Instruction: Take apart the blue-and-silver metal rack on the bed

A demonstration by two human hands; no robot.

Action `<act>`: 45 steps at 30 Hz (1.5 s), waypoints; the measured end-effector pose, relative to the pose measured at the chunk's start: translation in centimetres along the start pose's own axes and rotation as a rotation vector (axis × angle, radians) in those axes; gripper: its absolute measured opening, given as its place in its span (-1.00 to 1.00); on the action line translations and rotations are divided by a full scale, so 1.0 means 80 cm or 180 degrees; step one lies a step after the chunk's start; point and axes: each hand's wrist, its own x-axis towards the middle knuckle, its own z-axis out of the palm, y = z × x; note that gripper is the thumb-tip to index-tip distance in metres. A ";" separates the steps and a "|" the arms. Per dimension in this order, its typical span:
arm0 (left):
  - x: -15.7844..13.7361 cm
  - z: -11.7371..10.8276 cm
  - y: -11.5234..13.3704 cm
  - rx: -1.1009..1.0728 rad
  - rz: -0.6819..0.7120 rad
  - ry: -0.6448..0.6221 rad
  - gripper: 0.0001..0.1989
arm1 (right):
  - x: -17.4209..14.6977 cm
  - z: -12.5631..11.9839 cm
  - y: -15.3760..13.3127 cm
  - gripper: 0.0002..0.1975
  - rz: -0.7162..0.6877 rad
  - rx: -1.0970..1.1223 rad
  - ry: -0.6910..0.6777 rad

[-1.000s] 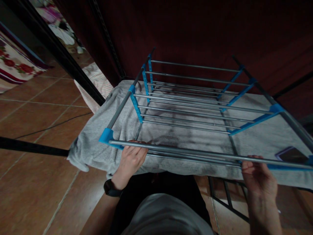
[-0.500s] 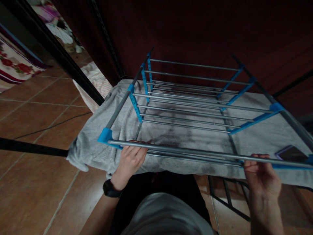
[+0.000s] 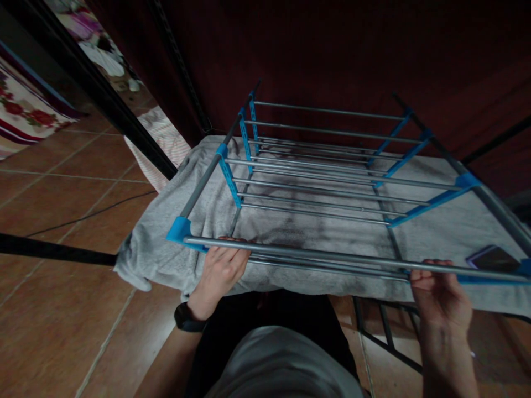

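Observation:
A shoe rack of grey metal tubes and blue plastic joints [image 3: 310, 188] lies on a grey blanket [image 3: 161, 232], its tiers facing away from me. My left hand [image 3: 224, 270] is closed on the nearest tubes, close to the blue corner joint [image 3: 179, 229]; its fingertips are hidden behind the tube. Toward the right end, my right hand [image 3: 442, 293] is turned palm up, its fingers curled around the front tube [image 3: 332, 255] from below. Part of the lower blue side piece shows just beside that hand.
A phone [image 3: 493, 258] lies on the blanket at the right, behind the front tube. Black metal posts [image 3: 58, 256] frame the left side. A dark red curtain [image 3: 332, 50] hangs at the back. Across the tiled floor [image 3: 103, 221] runs a thin cable [image 3: 89, 214].
My right hand has shifted slightly to the left along the front tube. The left hand and the rack look almost the same.

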 end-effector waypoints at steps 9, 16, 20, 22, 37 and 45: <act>0.001 0.000 -0.003 0.0074 0.0098 0.0068 -0.84 | 0.002 0.001 0.001 -0.72 0.0000 -0.0059 -0.0024; 0.000 -0.001 -0.005 0.0057 0.0150 -0.0008 -0.88 | -0.002 0.005 0.002 -0.79 -0.0062 -0.0065 -0.0095; 0.004 -0.006 -0.004 0.0067 0.0151 -0.0002 -0.87 | 0.002 0.003 0.003 -0.79 -0.0030 -0.0030 0.0015; 0.004 -0.008 -0.003 0.0076 0.0130 0.0000 -0.87 | 0.004 0.002 0.004 -0.79 -0.0025 0.0013 0.0053; 0.007 -0.010 -0.004 0.0160 0.0206 -0.0108 -0.82 | 0.004 0.000 0.004 -0.77 0.0018 0.0164 -0.0005; 0.005 -0.007 -0.014 0.0037 0.0177 -0.0178 -0.85 | 0.005 0.009 0.004 -0.85 0.0073 -0.0028 -0.0016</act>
